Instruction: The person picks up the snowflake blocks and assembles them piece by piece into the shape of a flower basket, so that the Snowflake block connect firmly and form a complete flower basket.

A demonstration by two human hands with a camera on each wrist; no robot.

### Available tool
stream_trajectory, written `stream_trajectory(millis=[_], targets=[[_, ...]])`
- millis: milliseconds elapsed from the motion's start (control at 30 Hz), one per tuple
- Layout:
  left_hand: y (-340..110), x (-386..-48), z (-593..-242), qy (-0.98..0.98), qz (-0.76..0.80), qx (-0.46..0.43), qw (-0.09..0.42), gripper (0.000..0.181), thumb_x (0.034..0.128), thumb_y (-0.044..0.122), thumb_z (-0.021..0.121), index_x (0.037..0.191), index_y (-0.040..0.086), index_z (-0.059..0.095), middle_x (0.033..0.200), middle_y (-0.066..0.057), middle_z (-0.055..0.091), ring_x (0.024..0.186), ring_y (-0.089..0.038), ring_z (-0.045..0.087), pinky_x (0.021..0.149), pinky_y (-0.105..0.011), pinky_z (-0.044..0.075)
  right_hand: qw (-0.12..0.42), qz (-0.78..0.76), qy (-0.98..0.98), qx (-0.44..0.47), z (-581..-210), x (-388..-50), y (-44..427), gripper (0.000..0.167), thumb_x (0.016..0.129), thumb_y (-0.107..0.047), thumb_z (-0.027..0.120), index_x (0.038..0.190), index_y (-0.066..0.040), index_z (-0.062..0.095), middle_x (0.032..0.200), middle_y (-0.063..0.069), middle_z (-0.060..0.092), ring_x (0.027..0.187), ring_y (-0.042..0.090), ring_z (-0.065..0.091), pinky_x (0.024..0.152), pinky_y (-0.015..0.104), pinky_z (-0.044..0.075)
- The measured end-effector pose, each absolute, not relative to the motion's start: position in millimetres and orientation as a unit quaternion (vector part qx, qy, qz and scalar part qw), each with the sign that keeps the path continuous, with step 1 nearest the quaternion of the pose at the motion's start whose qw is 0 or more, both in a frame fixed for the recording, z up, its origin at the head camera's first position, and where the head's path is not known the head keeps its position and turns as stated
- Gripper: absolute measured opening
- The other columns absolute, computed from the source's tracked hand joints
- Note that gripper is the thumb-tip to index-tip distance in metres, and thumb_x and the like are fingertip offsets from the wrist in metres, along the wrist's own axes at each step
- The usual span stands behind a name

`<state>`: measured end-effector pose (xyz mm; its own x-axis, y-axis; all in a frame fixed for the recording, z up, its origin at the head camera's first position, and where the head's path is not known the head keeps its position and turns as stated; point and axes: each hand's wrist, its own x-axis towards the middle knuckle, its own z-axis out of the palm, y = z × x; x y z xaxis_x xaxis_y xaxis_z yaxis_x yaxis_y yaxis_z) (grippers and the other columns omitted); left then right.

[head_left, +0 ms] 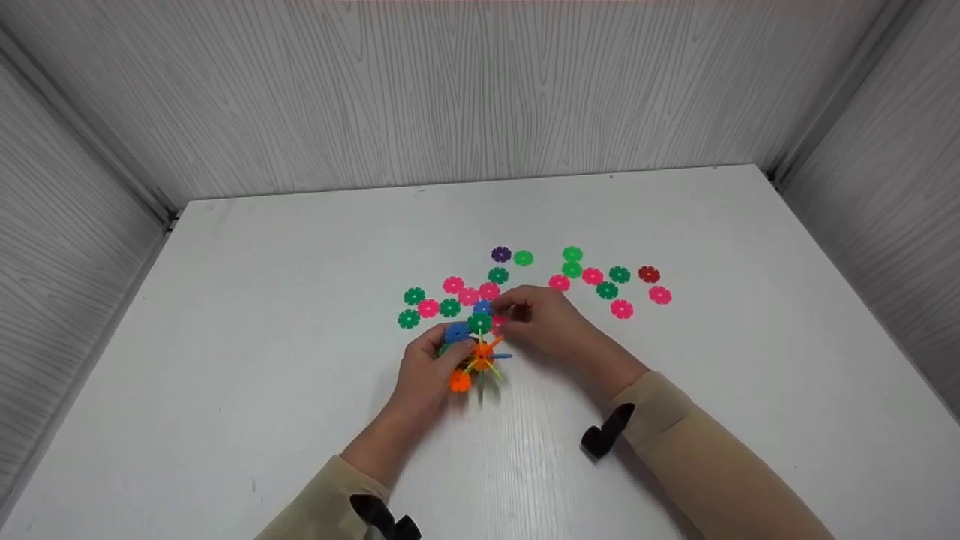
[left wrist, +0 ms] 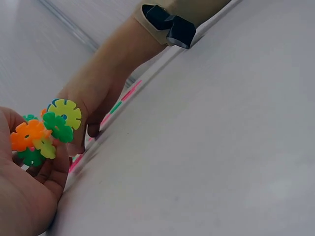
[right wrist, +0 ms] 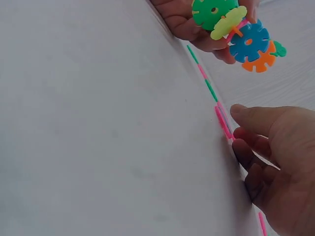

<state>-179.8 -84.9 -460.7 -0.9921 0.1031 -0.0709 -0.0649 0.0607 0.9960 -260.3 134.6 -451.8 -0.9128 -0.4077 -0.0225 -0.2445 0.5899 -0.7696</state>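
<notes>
Nearest the lens, at the bottom of the frame, two beige sleeves run in with black wrist cameras strapped on. Follow them up to the hands: the left hand, just below centre, pinches a built-up cluster of notched discs, orange, blue, green and yellow slotted together at angles, lifted off the worktop. The right hand sits just beside it, palm down, fingers loosely bent with a gap to the thumb, and nothing held that I can see. Its fingertips are right by a loose blue disc and a pink disc. So this looks like choosing the next piece, and the next move probably calls for pinching one flat disc by its edge and lining its notch up with a free slot while the left keeps its grip. Farther out, pink and green discs scatter left of centre, more to the right with a dark red disc, and a purple disc tops the spread.
</notes>
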Motion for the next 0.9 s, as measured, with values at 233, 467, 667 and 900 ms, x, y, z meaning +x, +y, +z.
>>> stream_trajectory(millis=[233,467,667,900], targets=[[-84.0,-179.0,-457.9,0.732,0.678,0.005,0.061,0.034,0.1040,0.022,0.068,0.136,0.009,0.066,0.127,-0.006,0.069,0.121,-0.022,0.064,0.104,-0.031,0.055,0.111,-0.385,0.895,-0.195,-451.1,-256.7,136.8,0.037,0.096,-0.018,0.081,0.132,-0.022,0.074,0.119,-0.002,0.067,0.108,0.018,0.062,0.095,0.032,0.057],[-84.5,-179.0,-455.5,0.733,0.677,-0.003,0.070,0.037,0.1042,0.022,0.068,0.139,0.010,0.065,0.129,-0.007,0.068,0.123,-0.023,0.063,0.105,-0.033,0.054,0.099,-0.428,0.878,-0.189,-453.2,-247.7,150.2,0.018,0.097,-0.024,0.080,0.115,-0.027,0.081,0.109,-0.006,0.068,0.104,0.018,0.063,0.090,0.034,0.058],[-84.6,-178.8,-452.0,0.734,0.674,-0.008,0.081,0.042,0.1027,0.020,0.068,0.144,0.014,0.062,0.137,-0.006,0.064,0.131,-0.024,0.057,0.109,-0.038,0.053,0.092,-0.488,0.853,-0.162,-444.4,-239.2,157.8,0.023,0.096,-0.025,0.081,0.119,-0.021,0.080,0.105,-0.005,0.074,0.099,0.021,0.069,0.087,0.035,0.061],[-84.3,-178.2,-451.2,0.733,0.673,-0.001,0.096,0.046,0.1031,0.019,0.067,0.149,0.016,0.060,0.148,-0.004,0.059,0.141,-0.026,0.051,0.114,-0.041,0.048,0.093,-0.557,0.799,-0.204,-434.8,-234.0,160.4,0.030,0.098,-0.017,0.079,0.126,-0.005,0.074,0.104,0.005,0.077,0.088,0.024,0.076,0.084,0.031,0.063]])
